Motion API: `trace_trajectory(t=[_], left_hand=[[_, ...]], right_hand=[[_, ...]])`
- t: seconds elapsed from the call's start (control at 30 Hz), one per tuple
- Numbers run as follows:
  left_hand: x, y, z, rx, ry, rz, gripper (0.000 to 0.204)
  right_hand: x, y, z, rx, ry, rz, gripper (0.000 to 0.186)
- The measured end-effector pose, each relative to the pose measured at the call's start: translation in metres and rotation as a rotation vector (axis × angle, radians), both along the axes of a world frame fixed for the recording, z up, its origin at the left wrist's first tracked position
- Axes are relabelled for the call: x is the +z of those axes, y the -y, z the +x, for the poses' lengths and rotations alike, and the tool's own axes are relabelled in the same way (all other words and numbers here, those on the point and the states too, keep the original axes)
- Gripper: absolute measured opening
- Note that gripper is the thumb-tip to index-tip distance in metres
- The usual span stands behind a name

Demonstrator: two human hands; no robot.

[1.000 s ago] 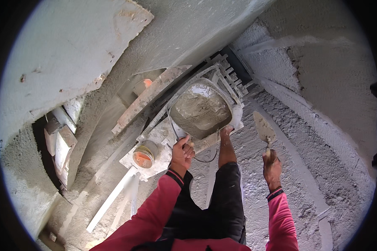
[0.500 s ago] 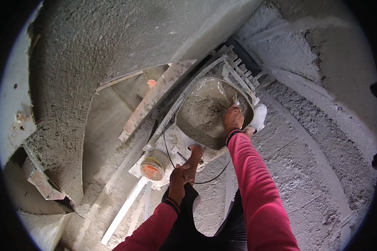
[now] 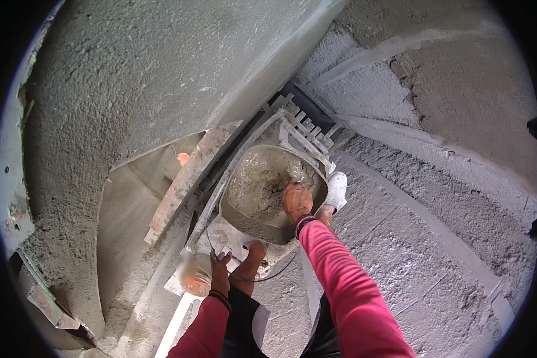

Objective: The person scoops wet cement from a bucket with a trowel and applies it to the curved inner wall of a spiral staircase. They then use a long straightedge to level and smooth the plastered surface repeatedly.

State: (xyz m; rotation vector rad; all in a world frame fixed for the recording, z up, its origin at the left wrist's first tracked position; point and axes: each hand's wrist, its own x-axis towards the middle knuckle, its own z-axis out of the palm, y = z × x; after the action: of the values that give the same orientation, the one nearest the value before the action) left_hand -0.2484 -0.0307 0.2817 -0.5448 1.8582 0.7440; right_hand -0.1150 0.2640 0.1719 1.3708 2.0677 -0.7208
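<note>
My right hand (image 3: pixel 297 201) is closed on a trowel inside a squarish tub (image 3: pixel 241 225), its blade (image 3: pixel 298 176) partly sunk in wet grey mix (image 3: pixel 256 185). The tub sits on a mortar-spattered stand (image 3: pixel 212 221). My left hand (image 3: pixel 221 265) is below the tub's lower left, fingers closed on a thin dark cable (image 3: pixel 272 274) that loops beneath it. Just left of that hand is a round orange-and-pale pot (image 3: pixel 194 280), partly blurred.
My feet (image 3: pixel 337 191) flank the tub on a rough grey surface. A spattered plank (image 3: pixel 176 200) slants along its left, near a small orange object (image 3: pixel 182 159). Plastered walls (image 3: pixel 143 71) rise around it, with a broken board (image 3: pixel 12 215) at far left.
My right hand has swung the trowel from the right into the tub. My left hand has moved down and left from the tub's front edge. The view has shifted.
</note>
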Motion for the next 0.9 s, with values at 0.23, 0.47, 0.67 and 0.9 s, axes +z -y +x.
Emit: trace_trajectory(t=[0.23, 0.47, 0.67, 0.9], left_hand=[[-0.020, 0.024, -0.011, -0.337, 0.080, 0.069, 0.092], [-0.055, 0.011, -0.039, -0.182, 0.172, 0.035, 0.077], [-0.124, -0.017, -0.067, -0.325, -0.242, 0.129, 0.073], [-0.119, -0.029, -0.081, -0.291, -0.103, 0.117, 0.083]], right_hand=[[-0.002, 0.006, -0.002, 0.050, 0.025, -0.003, 0.031], [-0.005, 0.014, 0.010, 0.044, -0.040, -0.036, 0.031], [-0.009, 0.014, 0.015, 0.184, 0.186, 0.287, 0.034], [-0.001, -0.005, 0.017, 0.180, -0.114, -0.090, 0.025]])
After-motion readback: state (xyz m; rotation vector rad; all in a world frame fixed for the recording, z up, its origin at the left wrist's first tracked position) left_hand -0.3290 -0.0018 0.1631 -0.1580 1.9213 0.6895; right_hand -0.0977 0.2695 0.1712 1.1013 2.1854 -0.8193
